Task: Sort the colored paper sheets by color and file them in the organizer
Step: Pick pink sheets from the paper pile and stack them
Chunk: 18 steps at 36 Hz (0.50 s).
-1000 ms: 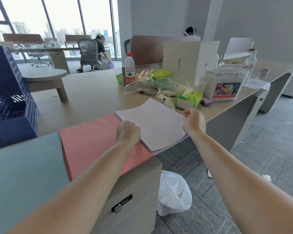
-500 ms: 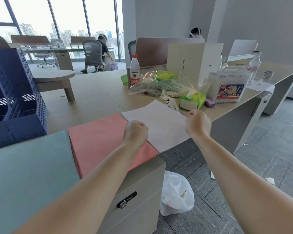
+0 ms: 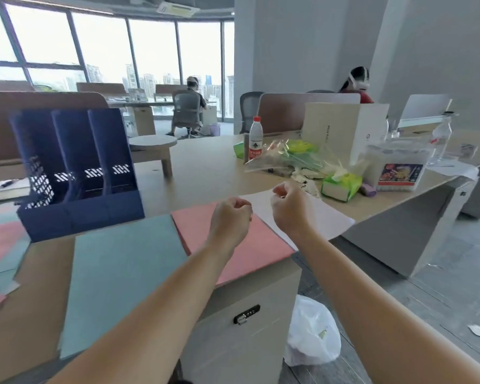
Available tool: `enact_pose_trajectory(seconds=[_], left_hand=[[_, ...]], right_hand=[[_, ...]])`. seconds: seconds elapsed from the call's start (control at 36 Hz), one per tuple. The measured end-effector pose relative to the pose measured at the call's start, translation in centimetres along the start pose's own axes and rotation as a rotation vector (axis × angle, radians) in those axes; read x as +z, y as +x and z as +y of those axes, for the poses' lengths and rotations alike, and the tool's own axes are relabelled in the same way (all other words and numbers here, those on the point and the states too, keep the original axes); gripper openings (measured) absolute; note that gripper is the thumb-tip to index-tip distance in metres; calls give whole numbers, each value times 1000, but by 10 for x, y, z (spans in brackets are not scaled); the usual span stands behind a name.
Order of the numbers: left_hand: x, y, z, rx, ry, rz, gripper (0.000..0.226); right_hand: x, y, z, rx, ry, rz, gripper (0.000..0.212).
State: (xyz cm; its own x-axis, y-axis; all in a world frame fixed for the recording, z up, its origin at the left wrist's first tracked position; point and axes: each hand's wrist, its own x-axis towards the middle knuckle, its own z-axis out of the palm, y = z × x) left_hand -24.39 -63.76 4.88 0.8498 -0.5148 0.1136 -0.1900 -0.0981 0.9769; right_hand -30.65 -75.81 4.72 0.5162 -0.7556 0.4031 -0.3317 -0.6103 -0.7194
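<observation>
Your hands have let go of the white sheets (image 3: pixel 327 217) and drawn together above them. The left hand (image 3: pixel 230 217) and right hand (image 3: pixel 288 209) are both curled into fists, holding nothing that shows. The white sheets now lie flat on the table (image 3: pixel 205 167), beside the pink stack (image 3: pixel 233 245) and the teal stack (image 3: pixel 122 273). Behind stands the blue organizer (image 3: pixel 75 173) — no paper shows in its slots, so filing likely comes next.
</observation>
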Motion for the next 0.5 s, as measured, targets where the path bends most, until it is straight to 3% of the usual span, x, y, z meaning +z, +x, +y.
enact_pose_trajectory(seconds=[0.5], left_hand=[[-313, -82, -37, -51, 59, 391, 14]], right_hand=[[177, -148, -245, -260, 288, -397, 20]])
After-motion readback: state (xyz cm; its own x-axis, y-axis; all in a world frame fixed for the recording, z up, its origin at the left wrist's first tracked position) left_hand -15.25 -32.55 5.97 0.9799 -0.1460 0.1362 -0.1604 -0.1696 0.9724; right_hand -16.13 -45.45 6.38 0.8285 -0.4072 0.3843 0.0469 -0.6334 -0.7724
